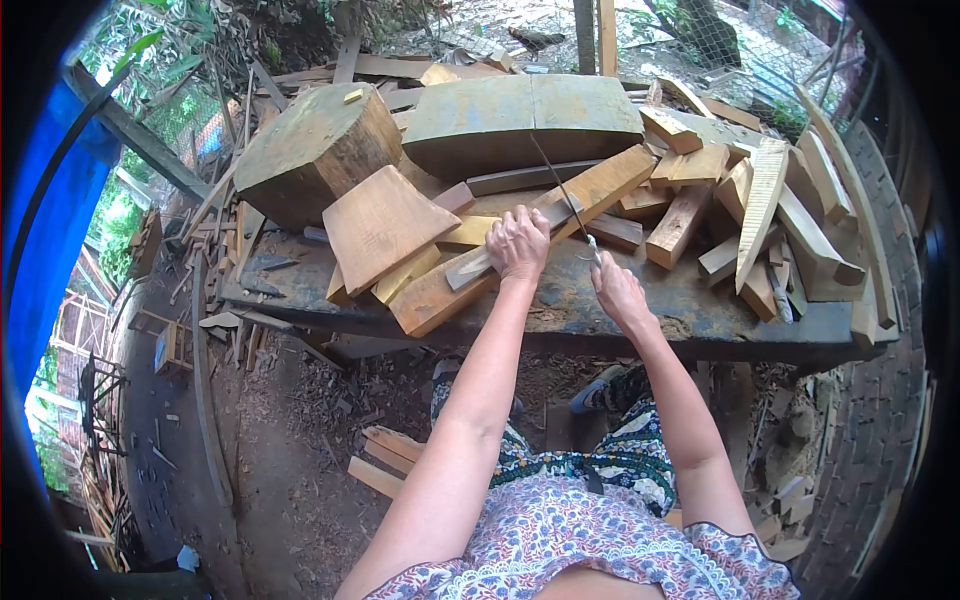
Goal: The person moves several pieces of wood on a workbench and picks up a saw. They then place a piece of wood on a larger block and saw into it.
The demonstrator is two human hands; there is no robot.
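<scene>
My left hand [518,243] presses down on a long wooden plank [590,190] that lies slanted across the dark workbench [690,310]. A thin grey strip of wood [470,268] lies under that hand too. My right hand [616,288] is closed around the handle of a slim saw [562,190]. Its narrow blade runs up and away from me, across the plank just right of my left hand. A flat square board [385,225] leans on the pile to the left of the plank.
Two big rough timber blocks [310,150] [525,120] sit at the back of the bench. Several offcuts and pointed stakes [765,210] are heaped on the right. Below the bench lie dirt, wood chips and loose boards [385,460]. A blue tarp [50,230] hangs at left.
</scene>
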